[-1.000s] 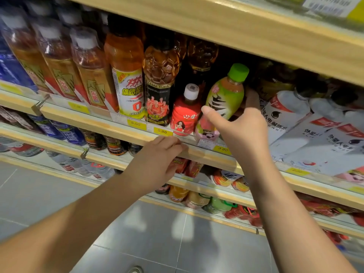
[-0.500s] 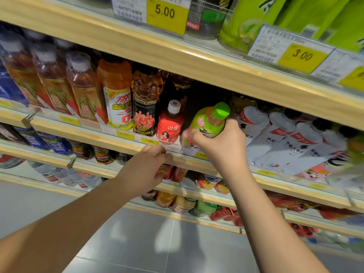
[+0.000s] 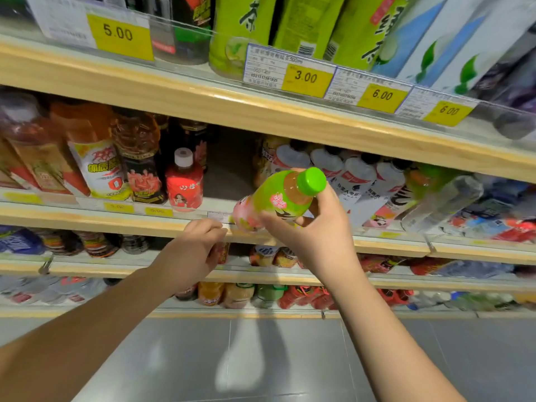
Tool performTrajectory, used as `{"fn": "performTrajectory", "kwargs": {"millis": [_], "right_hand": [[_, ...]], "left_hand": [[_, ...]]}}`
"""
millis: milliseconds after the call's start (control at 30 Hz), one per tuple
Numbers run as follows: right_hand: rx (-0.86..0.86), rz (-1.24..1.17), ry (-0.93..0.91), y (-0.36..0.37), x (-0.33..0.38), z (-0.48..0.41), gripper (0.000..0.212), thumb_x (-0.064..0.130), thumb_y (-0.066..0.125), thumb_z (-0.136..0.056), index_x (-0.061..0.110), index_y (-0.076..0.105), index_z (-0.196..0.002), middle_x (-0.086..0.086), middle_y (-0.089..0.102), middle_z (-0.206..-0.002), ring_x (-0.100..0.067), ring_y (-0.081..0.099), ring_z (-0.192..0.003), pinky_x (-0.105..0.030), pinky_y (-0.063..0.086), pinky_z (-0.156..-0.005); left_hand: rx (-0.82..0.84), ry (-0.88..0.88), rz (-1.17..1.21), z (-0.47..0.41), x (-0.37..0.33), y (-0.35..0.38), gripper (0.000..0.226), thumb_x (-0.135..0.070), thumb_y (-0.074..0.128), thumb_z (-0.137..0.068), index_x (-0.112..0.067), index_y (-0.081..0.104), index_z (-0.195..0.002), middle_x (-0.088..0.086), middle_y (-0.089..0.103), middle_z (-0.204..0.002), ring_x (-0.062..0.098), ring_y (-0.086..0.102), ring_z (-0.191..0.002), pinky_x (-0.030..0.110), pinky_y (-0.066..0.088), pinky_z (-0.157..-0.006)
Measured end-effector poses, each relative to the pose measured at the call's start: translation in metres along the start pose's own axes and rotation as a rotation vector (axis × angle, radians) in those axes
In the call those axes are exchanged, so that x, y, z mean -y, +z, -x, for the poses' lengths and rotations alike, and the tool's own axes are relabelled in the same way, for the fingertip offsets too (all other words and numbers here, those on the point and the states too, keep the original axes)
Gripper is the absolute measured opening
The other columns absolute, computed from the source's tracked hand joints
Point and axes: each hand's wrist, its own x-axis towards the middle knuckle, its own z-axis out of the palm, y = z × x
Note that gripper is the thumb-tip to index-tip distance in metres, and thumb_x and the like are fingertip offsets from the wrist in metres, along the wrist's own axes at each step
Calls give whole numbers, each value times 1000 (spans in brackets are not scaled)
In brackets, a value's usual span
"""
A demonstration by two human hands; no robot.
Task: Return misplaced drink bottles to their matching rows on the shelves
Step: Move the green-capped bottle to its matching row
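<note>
My right hand (image 3: 319, 230) grips a small bottle with a green cap and a green-and-pink label (image 3: 278, 200). The bottle is tilted, cap up and to the right, and hangs just in front of the middle shelf's wooden edge (image 3: 87, 220). Behind it a dark gap (image 3: 229, 166) shows between a small red bottle with a white cap (image 3: 184, 184) and a row of white bottles (image 3: 359, 181). My left hand (image 3: 193, 253) rests with curled fingers on the same shelf edge, left of the bottle, holding nothing. Tall green tea bottles (image 3: 243, 27) stand on the shelf above.
Amber and orange drink bottles (image 3: 95, 158) fill the middle shelf's left side. Yellow price tags (image 3: 307, 79) line the upper shelf's rail. Two lower shelves hold cans and small bottles (image 3: 237, 294). Grey floor tiles (image 3: 261, 358) lie below.
My right hand closed on the green-capped bottle and lifted it off the middle shelf toward me, leaving a gap. The view tilted upward, showing the upper shelf. The left hand stayed on the shelf edge.
</note>
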Motion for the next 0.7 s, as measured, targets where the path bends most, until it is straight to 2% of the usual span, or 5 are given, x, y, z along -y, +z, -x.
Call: {"fn": "performTrajectory", "kwargs": {"millis": [133, 267, 433, 633, 700], "right_hand": [[-19, 26, -5, -49, -16, 10, 51, 41, 88, -69, 52, 58, -109, 20, 69, -107, 6, 66, -98, -6, 50, -67], [-17, 35, 13, -104, -35, 20, 54, 39, 87, -70, 48, 57, -114, 21, 70, -103, 0, 71, -87, -18, 56, -57], [16, 23, 40, -170, -60, 30, 57, 40, 84, -69, 46, 58, -120, 13, 72, -109, -10, 74, -91, -32, 61, -65], [36, 36, 33, -233, -86, 34, 51, 40, 84, -69, 52, 59, -112, 18, 72, -104, -3, 72, -88, -18, 57, -58], [26, 60, 44, -247, -94, 33, 53, 41, 83, -68, 51, 58, -113, 20, 72, -104, -3, 72, -90, -23, 60, -63]], "left_hand": [[6, -59, 9, -13, -24, 16, 43, -12, 66, -89, -11, 60, -132, 3, 50, -139, 24, 42, -130, 37, 40, -109], [27, -189, -4, -22, -53, 34, 51, -23, 60, -93, -22, 49, -142, -6, 41, -147, 14, 32, -137, 37, 35, -115], [20, -169, -52, -36, -96, 57, 54, -23, 65, -90, -16, 51, -142, 1, 45, -143, 21, 36, -135, 38, 34, -116], [48, -150, -88, -59, -141, 84, 54, -23, 66, -89, -14, 51, -141, 3, 45, -143, 23, 38, -134, 36, 32, -116], [68, -140, -90, -66, -151, 90, 54, -22, 65, -90, -13, 51, -140, 5, 44, -143, 24, 38, -134, 36, 32, -116]]}}
